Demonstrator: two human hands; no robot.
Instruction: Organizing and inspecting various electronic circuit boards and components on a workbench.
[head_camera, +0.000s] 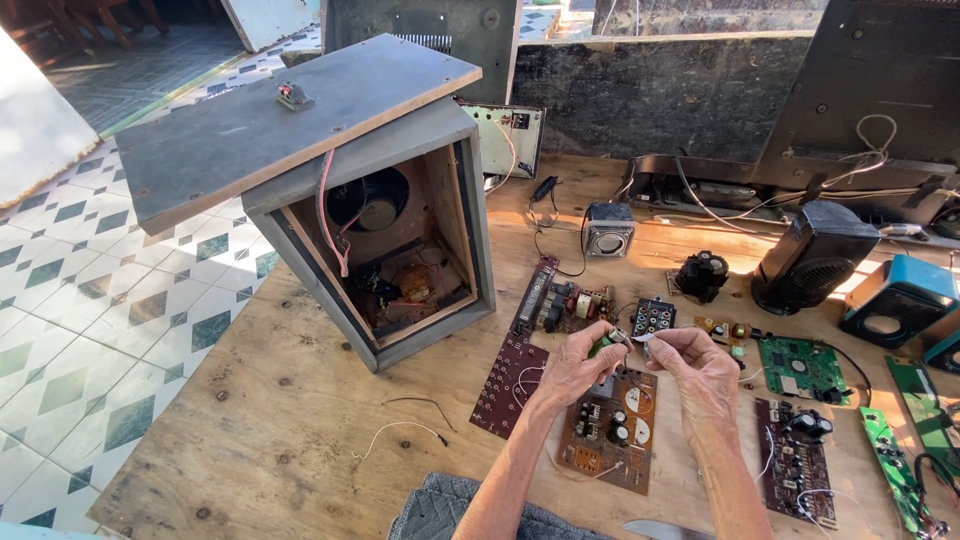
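nearest us, a brown circuit board with round silver capacitors (610, 428) lies flat on the plywood desk (290, 420). just above it our left hand (575, 368) and right hand (700, 368) meet, each grip pinched shut on a small green-and-metal electronic part (617, 342). we judge it light, stiff and fragile, best held by its body, not its leads. farther off, an open grey wooden speaker cabinet (400, 230) lies tipped.
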